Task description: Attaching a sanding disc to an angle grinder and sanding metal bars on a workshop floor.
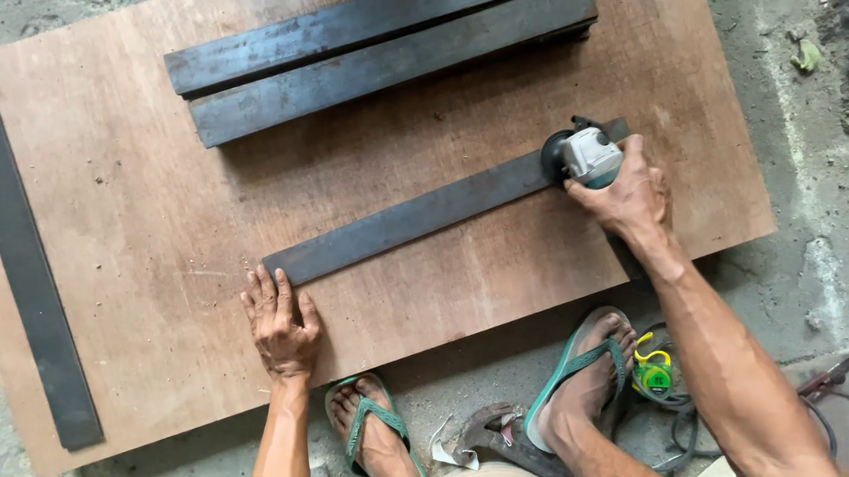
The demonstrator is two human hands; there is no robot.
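A long dark flat steel bar (416,217) lies slanted across a brown plywood board (158,217). My left hand (281,321) rests flat on the board, fingers spread, its fingertips touching the bar's near left end. My right hand (629,192) grips an angle grinder (581,156) with a grey-white body. The grinder's dark disc sits on the bar near its far right end.
Two more dark steel bars (375,50) lie side by side at the board's far edge. Another flat bar (27,269) lies along its left edge. My feet in green flip-flops (581,379) stand on the concrete floor beside a green-yellow tape measure (653,374), cables and a hammer-like tool (492,432).
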